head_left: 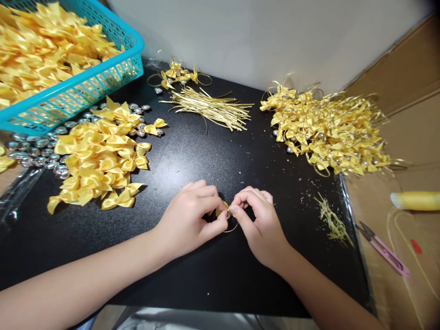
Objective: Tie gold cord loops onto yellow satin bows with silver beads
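Observation:
Near the front middle of the black table, my left hand (195,215) and my right hand (257,224) meet fingertip to fingertip. Both pinch a small yellow ribbon bow (220,210), mostly hidden by the fingers. A thin gold cord (231,230) loops out below it, and a bit of silver shows between the fingertips. Left of my hands lies a heap of yellow ribbon bows (99,160). Silver beads (41,153) are scattered behind and beside that heap. Straight ahead is a bundle of cut gold cords (213,107).
A teal basket (137,50) full of yellow bows stands at the back left. Bows with cord loops (326,128) are piled at the back right, with a few more (178,73) by the wall. Cord scraps (333,220), pink thread snips (385,250) and a yellow thread spool (417,200) lie right.

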Tool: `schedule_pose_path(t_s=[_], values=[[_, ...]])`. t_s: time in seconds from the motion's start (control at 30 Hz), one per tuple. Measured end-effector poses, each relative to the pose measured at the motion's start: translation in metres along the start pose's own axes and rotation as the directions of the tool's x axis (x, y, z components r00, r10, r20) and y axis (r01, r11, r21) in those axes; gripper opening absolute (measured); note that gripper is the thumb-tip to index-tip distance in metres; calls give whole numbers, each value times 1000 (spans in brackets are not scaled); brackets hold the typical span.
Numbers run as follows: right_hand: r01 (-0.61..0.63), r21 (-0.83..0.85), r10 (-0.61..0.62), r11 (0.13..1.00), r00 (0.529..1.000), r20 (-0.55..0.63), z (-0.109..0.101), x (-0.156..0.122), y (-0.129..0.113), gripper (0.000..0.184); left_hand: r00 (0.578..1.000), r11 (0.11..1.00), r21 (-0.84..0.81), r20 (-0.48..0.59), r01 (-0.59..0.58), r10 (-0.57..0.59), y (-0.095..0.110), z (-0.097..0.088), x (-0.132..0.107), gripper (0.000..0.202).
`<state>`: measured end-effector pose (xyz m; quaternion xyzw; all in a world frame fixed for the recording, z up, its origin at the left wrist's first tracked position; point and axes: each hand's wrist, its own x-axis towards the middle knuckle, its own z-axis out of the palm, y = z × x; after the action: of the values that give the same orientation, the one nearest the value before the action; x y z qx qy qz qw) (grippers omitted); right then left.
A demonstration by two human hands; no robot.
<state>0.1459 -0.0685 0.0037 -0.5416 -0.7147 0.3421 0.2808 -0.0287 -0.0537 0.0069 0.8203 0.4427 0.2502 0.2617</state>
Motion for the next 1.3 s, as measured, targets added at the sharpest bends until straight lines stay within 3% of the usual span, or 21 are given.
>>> schedule_pose_path(t_s=[0.67, 0.8, 0.97, 1.13, 1.3], values=[[54, -27, -53, 998, 998, 27, -6, -1, 2, 15, 999, 995, -93, -34, -22, 19, -1, 0, -2, 15], [71, -45, -70, 996, 997, 31, -6, -1, 2, 13, 999, 997, -73, -32, -5, 3, 0, -6, -1, 3], [88, -55, -86, 995, 996, 39, -6, -1, 1, 13, 999, 992, -123, -49, -24, 18, 0, -12, 3, 15], [105, -50, -104, 993, 994, 39, -6, 0, 2, 13, 999, 983, -177, 3, -43, 44, -4, -12, 5, 7], [113, -54, -110, 992, 993, 53, -6, -1, 1, 13, 998, 991, -131, 49, -33, 39, -8, -12, 7, 10]])
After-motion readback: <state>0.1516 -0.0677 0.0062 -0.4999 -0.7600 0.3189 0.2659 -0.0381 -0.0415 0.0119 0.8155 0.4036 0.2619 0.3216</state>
